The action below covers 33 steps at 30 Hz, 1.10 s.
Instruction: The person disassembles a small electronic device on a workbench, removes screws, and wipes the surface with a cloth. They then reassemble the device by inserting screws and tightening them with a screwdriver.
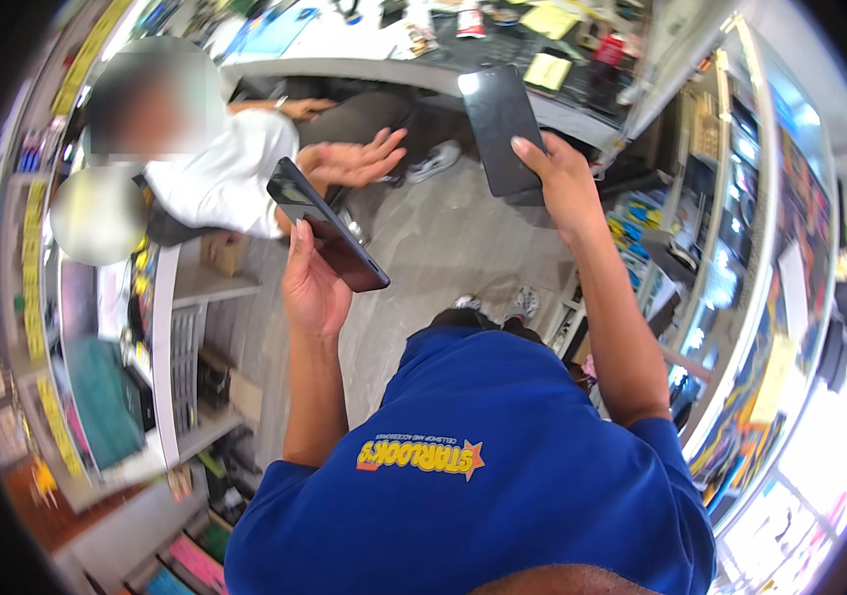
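Observation:
My left hand (317, 290) grips a dark smartphone (329, 233), held tilted in front of me with its thumb along one long edge. Further right and higher up, my right hand (564, 183) is closed on a second dark smartphone (500, 129). A bright reflection shows at the upper left corner of that phone's glossy face. Close beyond the left phone, a seated person in a white shirt holds out an open hand (359, 161), palm up and apart from the phone. The fingers behind both phones are partly hidden.
A cluttered desk (344, 69) with papers, yellow notes and small items stands ahead. Stocked shelves (215, 288) line the left. A glass display case (731, 238) full of goods runs along the right. Grey wood-look floor (423, 243) lies between them.

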### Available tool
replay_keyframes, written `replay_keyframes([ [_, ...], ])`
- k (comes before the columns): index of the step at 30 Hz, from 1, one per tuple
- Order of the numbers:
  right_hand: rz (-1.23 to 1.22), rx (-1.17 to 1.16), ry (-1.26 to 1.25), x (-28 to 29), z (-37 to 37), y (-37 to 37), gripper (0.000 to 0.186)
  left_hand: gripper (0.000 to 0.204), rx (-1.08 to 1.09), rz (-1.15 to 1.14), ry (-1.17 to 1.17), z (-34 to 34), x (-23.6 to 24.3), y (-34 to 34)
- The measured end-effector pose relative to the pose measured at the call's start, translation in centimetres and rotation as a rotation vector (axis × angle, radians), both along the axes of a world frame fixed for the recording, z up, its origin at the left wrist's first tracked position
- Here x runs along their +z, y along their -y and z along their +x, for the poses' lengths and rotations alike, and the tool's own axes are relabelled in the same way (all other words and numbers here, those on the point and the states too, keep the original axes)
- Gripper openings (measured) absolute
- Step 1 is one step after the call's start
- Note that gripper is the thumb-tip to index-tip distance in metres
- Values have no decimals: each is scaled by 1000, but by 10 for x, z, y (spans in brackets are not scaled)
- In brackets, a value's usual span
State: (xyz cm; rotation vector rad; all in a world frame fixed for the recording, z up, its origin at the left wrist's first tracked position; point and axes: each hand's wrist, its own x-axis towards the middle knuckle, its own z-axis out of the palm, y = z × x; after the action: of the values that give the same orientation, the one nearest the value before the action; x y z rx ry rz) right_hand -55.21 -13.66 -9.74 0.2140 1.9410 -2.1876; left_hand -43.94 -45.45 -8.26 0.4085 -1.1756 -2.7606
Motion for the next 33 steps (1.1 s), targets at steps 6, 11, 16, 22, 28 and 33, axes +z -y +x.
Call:
replay_keyframes([
  [6,150,375,-5,-21,-75,93,50,27,165,-53,-40,69,9,30],
  [11,391,478,-231,-26,-88,136,47,29,178,-80,-17,63,-5,49],
  [16,682,579,-254,-12,-94,147,54,36,-20,-140,-55,-13,-10,102],
  [22,600,72,-94,-33,-132,84,57,33,-306,19,-121,-102,-4,145],
  [28,360,-136,53,-97,-251,30,36,27,-173,-63,-56,-122,-3,131],
  [33,394,-207,1,-132,-348,36,34,25,54,-127,197,-103,-10,130],
])
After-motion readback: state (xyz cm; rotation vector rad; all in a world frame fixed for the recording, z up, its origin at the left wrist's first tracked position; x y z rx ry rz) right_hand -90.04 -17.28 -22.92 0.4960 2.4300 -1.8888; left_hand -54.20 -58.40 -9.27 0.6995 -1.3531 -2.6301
